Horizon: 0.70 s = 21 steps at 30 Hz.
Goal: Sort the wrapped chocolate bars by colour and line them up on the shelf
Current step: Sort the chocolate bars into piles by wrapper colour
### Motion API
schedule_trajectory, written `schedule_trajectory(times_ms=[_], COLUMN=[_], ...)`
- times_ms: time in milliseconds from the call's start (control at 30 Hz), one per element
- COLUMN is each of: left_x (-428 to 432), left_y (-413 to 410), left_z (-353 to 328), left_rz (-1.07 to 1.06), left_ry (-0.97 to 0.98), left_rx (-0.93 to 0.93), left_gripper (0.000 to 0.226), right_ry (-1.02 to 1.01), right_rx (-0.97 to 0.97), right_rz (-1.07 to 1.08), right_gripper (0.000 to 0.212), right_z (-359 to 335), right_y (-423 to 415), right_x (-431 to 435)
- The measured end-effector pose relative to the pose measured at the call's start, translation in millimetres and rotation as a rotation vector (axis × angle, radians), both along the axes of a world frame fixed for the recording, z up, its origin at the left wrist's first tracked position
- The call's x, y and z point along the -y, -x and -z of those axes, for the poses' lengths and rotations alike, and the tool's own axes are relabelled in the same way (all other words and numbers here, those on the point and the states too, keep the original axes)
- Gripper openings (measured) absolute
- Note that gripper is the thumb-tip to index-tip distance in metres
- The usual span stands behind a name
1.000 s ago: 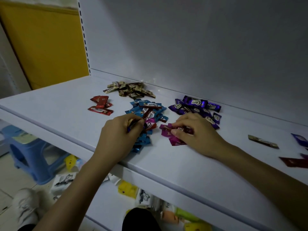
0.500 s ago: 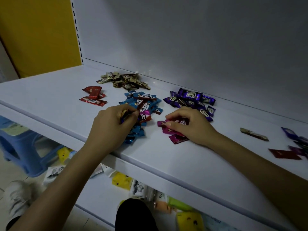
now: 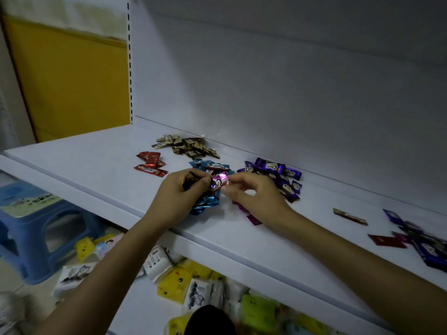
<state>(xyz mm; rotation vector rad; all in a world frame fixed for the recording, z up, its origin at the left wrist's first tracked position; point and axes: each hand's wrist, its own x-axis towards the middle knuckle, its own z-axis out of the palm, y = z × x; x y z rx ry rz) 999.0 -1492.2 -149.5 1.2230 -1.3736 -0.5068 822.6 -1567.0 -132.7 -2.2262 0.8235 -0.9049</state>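
Observation:
On the white shelf point(image 3: 101, 165) lie heaps of wrapped chocolate bars: gold point(image 3: 187, 146) at the back, red point(image 3: 151, 163) to the left, blue point(image 3: 212, 166) in the middle, purple point(image 3: 278, 175) to the right. A few magenta bars point(image 3: 251, 217) lie under my right wrist. My left hand point(image 3: 179, 197) grips a dark brown bar point(image 3: 191, 177) over the blue heap. My right hand point(image 3: 254, 197) pinches a magenta bar point(image 3: 219, 181) just above the shelf, between the two hands.
Loose bars lie to the right: a gold one point(image 3: 349, 216), a dark red one point(image 3: 385, 240) and a purple cluster point(image 3: 425, 243). A lower shelf holds yellow and white packets point(image 3: 174, 284). A blue plastic stool point(image 3: 41, 228) stands on the floor at the left.
Both hands have lifted off the heaps. My right hand has picked up a magenta bar and brought it toward the left hand, which now shows a dark bar in its fingers.

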Motion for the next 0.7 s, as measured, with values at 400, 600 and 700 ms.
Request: schedule_trajectory(times_ms=[400,600,700], left_x=[-7,-3,-3], left_y=[-10,-9,-9], left_z=[-2,-1,-1], left_rz=[0.129,0.152,0.138], left_ry=[-0.019,-0.087,-0.091], left_rx=[-0.190,-0.183,-0.202], left_gripper=[0.014,0.012,0.010], right_ry=[-0.324,-0.346,-0.367], right_rx=[0.201,0.266,0.352], right_rz=[0.187,0.283,0.387], right_gripper=[0.012,0.014,0.015], right_z=[-16,-32,-43], right_y=[-31,-14,16], right_x=[-38,-24,-8])
